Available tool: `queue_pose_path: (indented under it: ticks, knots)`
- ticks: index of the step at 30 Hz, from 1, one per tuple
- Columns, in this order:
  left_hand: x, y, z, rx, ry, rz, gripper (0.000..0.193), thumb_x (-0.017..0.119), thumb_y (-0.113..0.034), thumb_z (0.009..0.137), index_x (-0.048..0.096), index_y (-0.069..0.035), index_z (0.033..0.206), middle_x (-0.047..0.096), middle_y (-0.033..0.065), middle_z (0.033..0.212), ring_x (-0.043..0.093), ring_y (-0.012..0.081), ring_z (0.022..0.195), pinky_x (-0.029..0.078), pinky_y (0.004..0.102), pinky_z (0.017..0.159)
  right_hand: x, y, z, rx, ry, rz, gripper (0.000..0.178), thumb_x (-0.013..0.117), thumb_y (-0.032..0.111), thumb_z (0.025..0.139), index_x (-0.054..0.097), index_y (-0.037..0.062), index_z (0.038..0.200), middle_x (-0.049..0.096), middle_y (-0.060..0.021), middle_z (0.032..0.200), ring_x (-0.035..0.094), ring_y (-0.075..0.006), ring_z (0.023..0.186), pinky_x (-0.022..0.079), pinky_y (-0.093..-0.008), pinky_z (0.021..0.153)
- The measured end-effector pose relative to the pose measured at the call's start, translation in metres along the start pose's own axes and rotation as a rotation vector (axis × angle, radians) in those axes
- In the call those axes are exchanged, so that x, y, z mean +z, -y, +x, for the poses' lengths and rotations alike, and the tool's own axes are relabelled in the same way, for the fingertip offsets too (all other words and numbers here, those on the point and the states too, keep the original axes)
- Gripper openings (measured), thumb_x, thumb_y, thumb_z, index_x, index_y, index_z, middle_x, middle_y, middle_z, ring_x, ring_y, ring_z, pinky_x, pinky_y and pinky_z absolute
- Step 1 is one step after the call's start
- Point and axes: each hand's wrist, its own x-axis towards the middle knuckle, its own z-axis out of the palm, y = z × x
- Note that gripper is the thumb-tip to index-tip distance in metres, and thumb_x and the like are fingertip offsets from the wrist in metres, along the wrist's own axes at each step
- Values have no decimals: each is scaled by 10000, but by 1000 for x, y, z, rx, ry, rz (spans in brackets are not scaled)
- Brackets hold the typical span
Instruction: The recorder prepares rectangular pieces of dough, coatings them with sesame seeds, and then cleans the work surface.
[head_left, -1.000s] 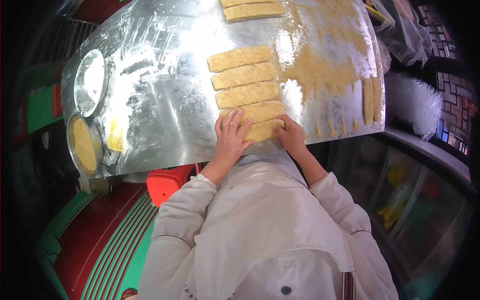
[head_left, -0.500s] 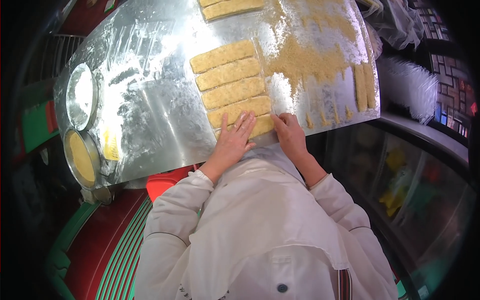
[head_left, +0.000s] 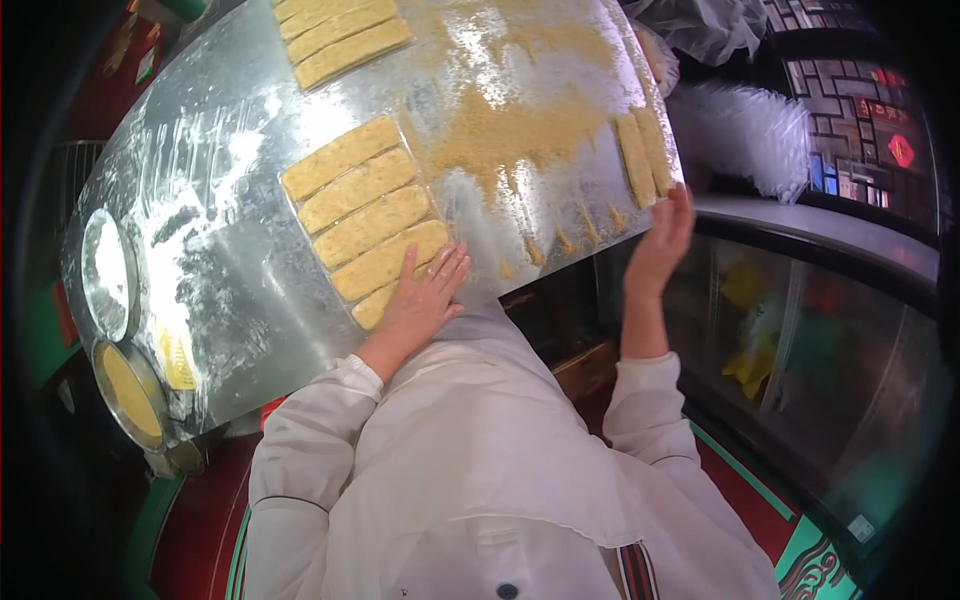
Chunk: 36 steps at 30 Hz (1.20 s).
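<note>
Several flat, pale-yellow dough strips [head_left: 365, 185] lie side by side in a row on the metal table [head_left: 240, 300]. They rest on what looks like a thin clear sheet. My left hand [head_left: 425, 290] lies with fingers spread over the nearest strip, hiding part of it. At the table's right edge, my right hand [head_left: 662, 240] is raised with its fingers stretched out and nothing visible in them. Just beyond its fingertips are two crumb-coated dough sticks [head_left: 637, 160], set upright to the edge.
Crumbs [head_left: 525, 140] are scattered over the table's right half. Another batch of strips [head_left: 345, 40] sits at the far side. On the left stand a bowl of white powder [head_left: 108, 275], a bowl of yellow crumbs [head_left: 130, 395] and a yellow scraper [head_left: 178, 360]. A glass-fronted case [head_left: 790, 340] is at right.
My right hand has left the strips and swung right to the table edge near the crumbed sticks. My left hand stays on the nearest strip. The whole view has turned.
</note>
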Motion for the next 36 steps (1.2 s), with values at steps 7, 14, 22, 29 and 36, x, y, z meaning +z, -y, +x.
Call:
queue_pose_path:
  ticks: [7,14,22,29,36]
  knots:
    - [-7,0,7,-1,-24,-4,753,684,-337,787,377,-28,1402,291,119,1522,262,245,1414,104,575,1132,-37,-14,20,158,510,-201,264,472,240,997,622,23,992,633,-24,909,566,-115,804,462,-286,708]
    - [-25,23,-28,-430,-397,-223,580,618,-144,834,423,7,1359,346,179,1477,292,317,1388,170,508,1135,2,-66,-48,851,1341,-32,299,509,240,977,648,-15,1048,676,-88,896,662,-150,822,529,-272,718]
    - [-6,61,-97,-1107,-828,-912,496,545,-139,889,435,58,1331,486,247,1301,464,360,1221,361,393,1027,93,-63,-4,310,814,-5,188,570,182,915,641,10,944,664,-61,807,606,-131,741,487,-281,660]
    - [-3,57,-56,-1050,-752,-794,399,569,-215,915,554,39,1222,577,194,1130,582,270,950,457,365,857,78,-46,-12,236,827,10,93,613,86,874,603,9,924,647,-43,848,595,-106,751,487,-258,672]
    - [-36,159,-81,-1279,-1086,-849,207,602,-167,897,599,-6,1027,640,78,853,609,146,651,482,295,548,67,-51,-17,193,862,-67,102,585,73,890,603,17,975,620,-28,790,555,-83,663,456,-230,601]
